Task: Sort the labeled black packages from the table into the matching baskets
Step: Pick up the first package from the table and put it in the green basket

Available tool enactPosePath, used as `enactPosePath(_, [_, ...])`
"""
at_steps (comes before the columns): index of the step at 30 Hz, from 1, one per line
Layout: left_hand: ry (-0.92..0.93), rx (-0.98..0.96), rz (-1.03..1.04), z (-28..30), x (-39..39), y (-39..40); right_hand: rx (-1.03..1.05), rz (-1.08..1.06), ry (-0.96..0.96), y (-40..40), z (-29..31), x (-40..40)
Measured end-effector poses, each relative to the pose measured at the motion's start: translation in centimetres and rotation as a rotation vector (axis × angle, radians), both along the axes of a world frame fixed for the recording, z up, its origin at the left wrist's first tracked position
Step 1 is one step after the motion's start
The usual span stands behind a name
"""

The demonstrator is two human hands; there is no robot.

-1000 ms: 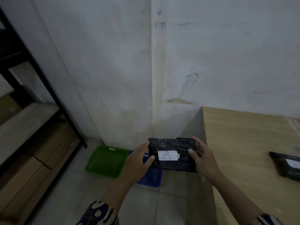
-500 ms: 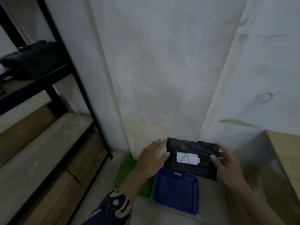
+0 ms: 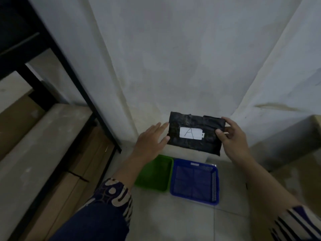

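Note:
A black package (image 3: 194, 124) with a white label reading "A" hangs in the air above two baskets on the floor. My right hand (image 3: 232, 138) grips its right edge. My left hand (image 3: 152, 138) is flat with fingers spread, its fingertips touching the package's left edge. Below stand a green basket (image 3: 165, 173) on the left and a blue basket (image 3: 196, 181) on the right, side by side against the wall. Both look empty. The blue one carries a small white tag on its far rim.
A black metal shelf frame (image 3: 73, 72) with cardboard boxes (image 3: 83, 164) fills the left side. The wooden table's corner (image 3: 316, 119) shows at the right edge. White walls meet in a corner behind the baskets. Tiled floor (image 3: 182, 220) lies in front.
The view swung left and down from the table toward the baskets. The package moved with my hands over the baskets, and my left hand loosened from a grip to flat fingers.

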State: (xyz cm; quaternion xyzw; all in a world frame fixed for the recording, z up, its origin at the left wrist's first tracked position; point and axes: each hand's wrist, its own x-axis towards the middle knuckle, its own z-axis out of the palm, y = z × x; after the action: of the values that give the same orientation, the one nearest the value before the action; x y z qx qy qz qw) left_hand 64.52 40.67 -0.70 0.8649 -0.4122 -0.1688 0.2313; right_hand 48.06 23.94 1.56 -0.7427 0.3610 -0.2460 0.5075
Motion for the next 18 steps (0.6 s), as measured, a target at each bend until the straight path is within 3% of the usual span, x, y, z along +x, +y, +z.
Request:
enactPosePath(11, [-0.038,-0.048,-0.081,-7.6,6.9,1.2,0.046,-0.106,0.002,2.5,-8.0,5.4])
enactPosePath(18, [-0.041,-0.002,-0.002,-22.4,12.0,3.8,0.078,-0.135,0.010,3.4,-21.1,8.6])
